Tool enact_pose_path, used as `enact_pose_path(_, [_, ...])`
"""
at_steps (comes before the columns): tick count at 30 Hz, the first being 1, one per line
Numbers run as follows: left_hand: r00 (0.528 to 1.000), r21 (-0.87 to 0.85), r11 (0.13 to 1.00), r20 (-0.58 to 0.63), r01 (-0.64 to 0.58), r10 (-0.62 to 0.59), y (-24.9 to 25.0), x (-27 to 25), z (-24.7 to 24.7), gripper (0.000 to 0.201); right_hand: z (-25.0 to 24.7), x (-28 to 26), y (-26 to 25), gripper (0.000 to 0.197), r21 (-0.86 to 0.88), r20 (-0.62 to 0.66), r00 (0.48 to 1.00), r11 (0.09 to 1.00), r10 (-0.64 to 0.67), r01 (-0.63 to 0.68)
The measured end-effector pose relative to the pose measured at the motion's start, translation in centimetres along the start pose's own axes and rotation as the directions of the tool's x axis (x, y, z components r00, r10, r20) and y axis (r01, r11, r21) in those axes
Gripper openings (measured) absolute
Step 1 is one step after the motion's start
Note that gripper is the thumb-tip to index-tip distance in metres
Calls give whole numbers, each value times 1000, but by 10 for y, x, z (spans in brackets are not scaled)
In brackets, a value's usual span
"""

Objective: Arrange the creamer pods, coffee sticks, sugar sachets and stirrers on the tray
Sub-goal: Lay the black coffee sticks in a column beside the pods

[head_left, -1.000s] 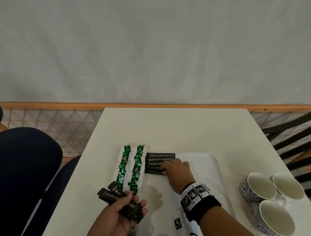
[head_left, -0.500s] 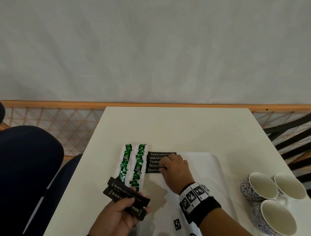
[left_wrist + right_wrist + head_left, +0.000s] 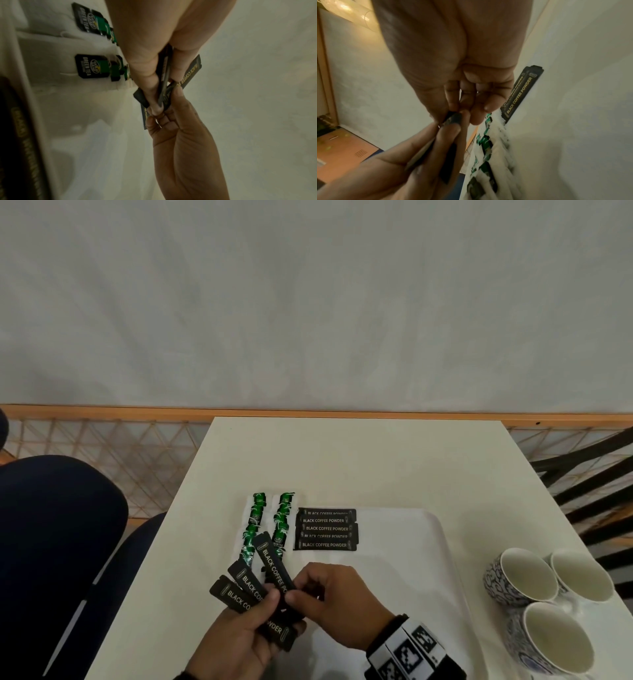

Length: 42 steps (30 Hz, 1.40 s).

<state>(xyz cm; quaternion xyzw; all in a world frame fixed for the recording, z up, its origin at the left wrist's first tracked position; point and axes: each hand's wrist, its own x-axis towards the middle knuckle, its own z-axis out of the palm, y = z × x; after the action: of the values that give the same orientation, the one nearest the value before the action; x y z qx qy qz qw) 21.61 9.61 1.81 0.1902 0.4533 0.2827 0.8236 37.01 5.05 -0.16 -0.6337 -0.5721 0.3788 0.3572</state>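
The left hand (image 3: 236, 642) grips a fan of black coffee sticks (image 3: 255, 587); the right hand (image 3: 337, 602), just beside it, pinches one of them. Beyond both hands, five more sticks (image 3: 327, 529) lie in a row on the white tray (image 3: 404, 559).

black coffee sticks (image 3: 327, 529), pale lettering; green-and-white tea sachets (image 3: 270, 518); white tray (image 3: 404, 563); blue-patterned white cups (image 3: 524, 580).

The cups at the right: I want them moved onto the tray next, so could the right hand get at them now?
Probably not at once: the right hand is pinching a coffee stick from the left hand. Nothing lies between it and the cups.
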Motion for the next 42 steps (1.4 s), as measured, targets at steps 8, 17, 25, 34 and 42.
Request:
enact_pose_path(8, [996,-56,998,-83,39,-44,1,0,-6,16,-34,15,26,2,-260,-117,979,946,166,-191])
enact_pose_path(17, [987,-29,992,-99,121,-123,1,4,-8,25,-41,41,63,10,-445,-158,940,828,304,-342])
enact_pose_path(25, [987,-10,990,-81,138,-138,2,4,-12,23,-29,48,61,11,-468,-247,929,806,275,-363])
enact_pose_path(34, [988,90,988,-101,127,-118,5,-3,-4,18,-23,43,60,17,-518,-323,917,767,235,-379])
enact_pose_path(42, [993,125,992,-118,25,-11,2,-3,-4,14,-18,25,13,27,-138,-1,992,982,130,-129])
